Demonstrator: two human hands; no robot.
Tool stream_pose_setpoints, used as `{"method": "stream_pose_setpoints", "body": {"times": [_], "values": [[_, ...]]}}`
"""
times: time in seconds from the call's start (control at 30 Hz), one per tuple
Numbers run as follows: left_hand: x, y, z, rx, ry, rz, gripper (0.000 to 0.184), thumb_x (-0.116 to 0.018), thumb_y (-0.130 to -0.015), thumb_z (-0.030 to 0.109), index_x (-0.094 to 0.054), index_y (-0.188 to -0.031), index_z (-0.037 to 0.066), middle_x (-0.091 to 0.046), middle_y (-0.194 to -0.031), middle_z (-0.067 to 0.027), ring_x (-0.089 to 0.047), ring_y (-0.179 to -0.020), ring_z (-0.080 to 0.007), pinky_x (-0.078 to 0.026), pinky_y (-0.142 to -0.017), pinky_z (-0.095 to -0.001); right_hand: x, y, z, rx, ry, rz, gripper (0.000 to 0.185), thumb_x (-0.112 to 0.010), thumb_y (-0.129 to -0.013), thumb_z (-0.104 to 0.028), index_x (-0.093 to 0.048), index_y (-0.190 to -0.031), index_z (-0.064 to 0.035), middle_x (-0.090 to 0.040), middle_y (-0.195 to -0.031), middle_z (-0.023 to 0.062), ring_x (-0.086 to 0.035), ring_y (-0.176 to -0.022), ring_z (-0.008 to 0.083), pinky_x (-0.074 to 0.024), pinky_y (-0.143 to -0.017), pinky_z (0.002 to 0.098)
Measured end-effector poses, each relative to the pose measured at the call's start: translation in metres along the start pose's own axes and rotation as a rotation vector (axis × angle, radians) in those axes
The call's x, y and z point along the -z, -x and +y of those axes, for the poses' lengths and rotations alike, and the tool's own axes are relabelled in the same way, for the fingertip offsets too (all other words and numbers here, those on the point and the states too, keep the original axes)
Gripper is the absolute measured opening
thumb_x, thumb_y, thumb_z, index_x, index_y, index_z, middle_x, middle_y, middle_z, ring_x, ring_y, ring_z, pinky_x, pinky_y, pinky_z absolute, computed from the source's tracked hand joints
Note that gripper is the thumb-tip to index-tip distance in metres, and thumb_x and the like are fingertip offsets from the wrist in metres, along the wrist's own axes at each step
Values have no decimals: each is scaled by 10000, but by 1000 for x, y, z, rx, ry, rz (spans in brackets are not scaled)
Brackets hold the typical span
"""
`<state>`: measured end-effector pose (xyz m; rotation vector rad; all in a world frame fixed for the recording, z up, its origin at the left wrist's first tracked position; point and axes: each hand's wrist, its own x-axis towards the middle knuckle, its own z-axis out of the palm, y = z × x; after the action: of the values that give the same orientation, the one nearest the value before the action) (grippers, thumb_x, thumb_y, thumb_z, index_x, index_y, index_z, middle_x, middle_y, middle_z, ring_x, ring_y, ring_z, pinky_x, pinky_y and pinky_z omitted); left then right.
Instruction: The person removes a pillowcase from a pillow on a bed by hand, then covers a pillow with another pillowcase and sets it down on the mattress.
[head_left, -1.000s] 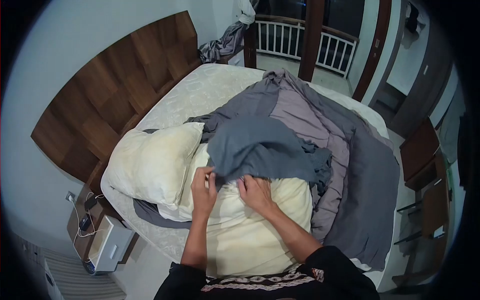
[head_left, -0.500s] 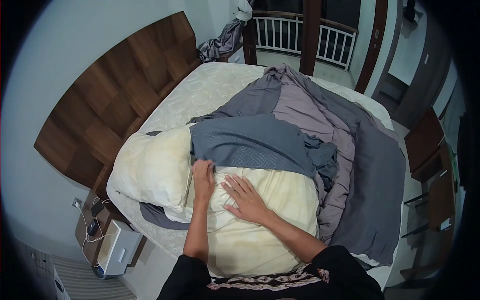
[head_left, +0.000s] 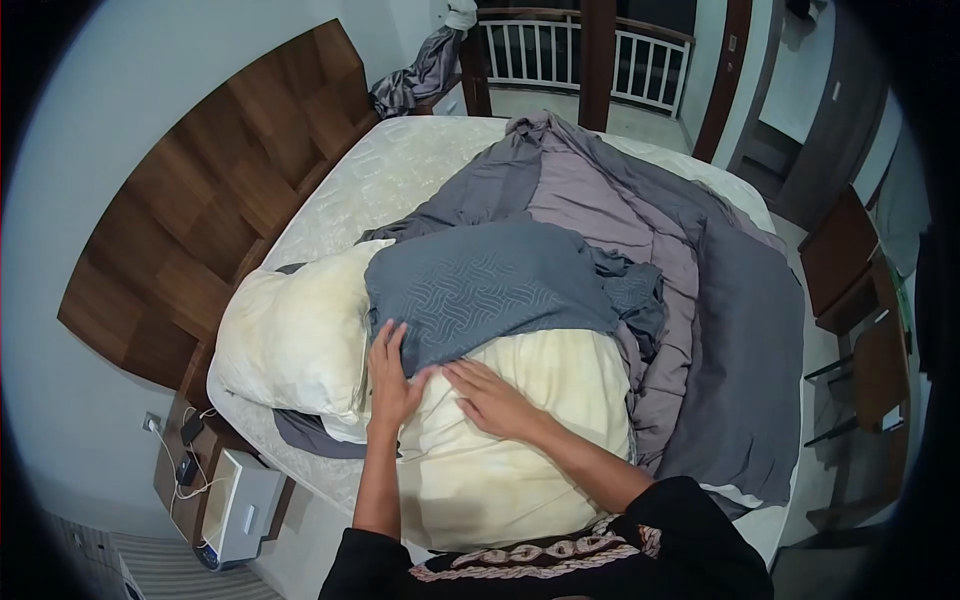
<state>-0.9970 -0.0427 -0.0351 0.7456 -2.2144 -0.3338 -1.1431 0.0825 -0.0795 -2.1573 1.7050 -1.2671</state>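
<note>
Far left of the hands, and beyond them, there's a wooden headboard (head_left: pixel 215 190), brown blocks in mixed shades with a curved top edge. Nearer, left of the left hand, is a wood-topped nightstand (head_left: pixel 185 440) with a pale drawer pulled out and white cables on top. Then the bare mattress (head_left: pixel 375 190), off-white and quilted-looking, and on it a plump cream pillow (head_left: pixel 290 340) with yellowish patches, just left of the left hand. The left hand (head_left: pixel 393 375) has its fingers stretched up onto the lower left corner of the cover (head_left: pixel 480 280), thumb out to the side; can't tell if it's pinching any fabric. That cover is blue-grey cloth with a woven-line pattern, smooth up top, pulled over the far part of a big puffy cream cushion (head_left: pixel 510 480), and it lies just beyond both hands. The right hand (head_left: pixel 495 400) is pretty flat on the cushion, fingers close together, thumb apart, tips by the cover's edge. Right of that hand there's bunched fabric (head_left: pixel 635 290) at the cover's end, then a rumpled grey and mauve comforter (head_left: pixel 745 350), soft with deep folds.
</note>
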Motion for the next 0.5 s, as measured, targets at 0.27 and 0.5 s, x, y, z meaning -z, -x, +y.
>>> {"method": "stream_pose_setpoints", "body": {"times": [0.27, 0.5], "values": [[-27, 24, -43, -22, 55, -104, 358, -508, -659, -80, -571, -1002, -2, -541, -955, -194, -498, -959, -390, -383, -869, -459, 85, 37, 32, -242, 125, 286, 549, -587, -726, 114, -584, -1242, -75, -514, -1306, 159, -448, -1272, 331, -259, -1134, 490], [28, 88, 11, -78, 62, -241, 280, -497, -668, -68, -558, -934, -7, -522, -872, -188, -491, -881, -390, -383, -809, -450, 110, 36, 100, -342, 173, 465, 540, -485, -634, 150, -593, -1134, -24, -566, -1165, 193, -491, -1166, 410, -346, -1052, 443]]}}
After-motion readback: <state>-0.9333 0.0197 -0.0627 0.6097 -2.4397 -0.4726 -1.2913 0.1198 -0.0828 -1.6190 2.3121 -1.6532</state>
